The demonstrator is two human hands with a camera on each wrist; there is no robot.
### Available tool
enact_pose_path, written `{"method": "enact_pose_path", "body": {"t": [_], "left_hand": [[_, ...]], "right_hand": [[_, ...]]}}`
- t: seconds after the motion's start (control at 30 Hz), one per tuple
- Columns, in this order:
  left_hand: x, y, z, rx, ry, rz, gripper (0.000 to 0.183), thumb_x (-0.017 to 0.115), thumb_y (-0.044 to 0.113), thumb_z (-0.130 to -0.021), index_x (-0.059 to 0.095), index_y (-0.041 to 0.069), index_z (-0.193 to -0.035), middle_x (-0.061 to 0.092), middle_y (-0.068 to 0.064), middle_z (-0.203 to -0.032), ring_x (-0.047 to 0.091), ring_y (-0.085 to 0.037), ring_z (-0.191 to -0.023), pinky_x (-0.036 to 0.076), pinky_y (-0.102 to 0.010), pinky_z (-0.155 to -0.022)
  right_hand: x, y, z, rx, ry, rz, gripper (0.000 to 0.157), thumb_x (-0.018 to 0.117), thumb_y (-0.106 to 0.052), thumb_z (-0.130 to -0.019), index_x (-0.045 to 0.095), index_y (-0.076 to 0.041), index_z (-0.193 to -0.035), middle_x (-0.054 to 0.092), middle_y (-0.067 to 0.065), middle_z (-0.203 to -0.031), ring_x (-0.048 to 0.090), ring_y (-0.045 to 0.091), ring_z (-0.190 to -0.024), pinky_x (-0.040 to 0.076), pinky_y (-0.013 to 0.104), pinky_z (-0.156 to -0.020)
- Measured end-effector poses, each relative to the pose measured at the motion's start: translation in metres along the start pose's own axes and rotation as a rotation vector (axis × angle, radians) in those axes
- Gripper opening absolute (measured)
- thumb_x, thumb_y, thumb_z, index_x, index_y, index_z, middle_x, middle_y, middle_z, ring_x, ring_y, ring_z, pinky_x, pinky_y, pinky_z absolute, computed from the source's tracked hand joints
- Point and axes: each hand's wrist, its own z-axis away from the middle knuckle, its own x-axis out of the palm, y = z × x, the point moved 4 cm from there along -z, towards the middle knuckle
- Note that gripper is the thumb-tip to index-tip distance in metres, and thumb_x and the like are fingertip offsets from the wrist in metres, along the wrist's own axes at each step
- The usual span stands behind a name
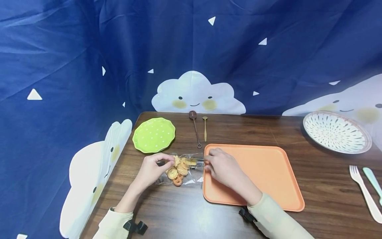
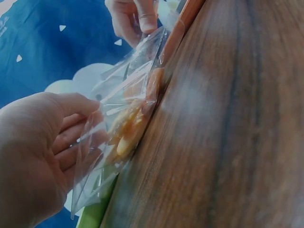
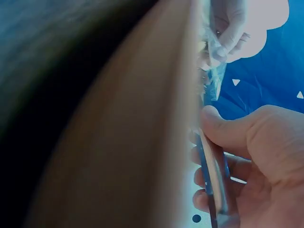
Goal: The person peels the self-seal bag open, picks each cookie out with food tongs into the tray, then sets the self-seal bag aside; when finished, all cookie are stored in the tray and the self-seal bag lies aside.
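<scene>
A clear plastic bag (image 1: 194,179) of yellow and orange snack pieces (image 1: 180,170) lies left of the orange tray. My left hand (image 1: 153,168) pinches the bag's left side between thumb and fingers; in the left wrist view, the film (image 2: 128,80) stretches past the fingertips. Slim tongs (image 3: 216,175) run through my right hand (image 3: 275,147), thumb on one side and curled fingers on the other. In the head view, my right hand (image 1: 223,166) is over the tray's left edge, and the tongs' thin arms reach left into the bag, their tips at the snack pieces.
The orange tray (image 1: 265,176) borders the bag on the right. Behind are a green dotted plate (image 1: 153,135), a brown long-handled spoon (image 1: 195,127) and a small gold spoon (image 1: 205,129). Far right are a patterned plate (image 1: 337,132), a white fork (image 1: 365,192) and a mint-green utensil (image 1: 373,181).
</scene>
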Motion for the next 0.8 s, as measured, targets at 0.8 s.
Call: {"method": "enact_pose_path", "body": {"t": [0.8], "left_hand": [[-0.001,-0.002,0.0,-0.008,0.0,-0.036,0.011,0.081,0.028,-0.087,0.078,0.033,-0.097,0.078,0.02,-0.098,0.073,-0.002,-0.101,0.059,-0.033,-0.096]], "right_hand": [[-0.017,0.001,0.0,0.034,0.086,0.04,0.012,0.083,-0.014,-0.078,0.078,-0.019,-0.087,0.049,-0.008,-0.072,0.048,0.011,-0.067,0.047,0.03,-0.052]]}}
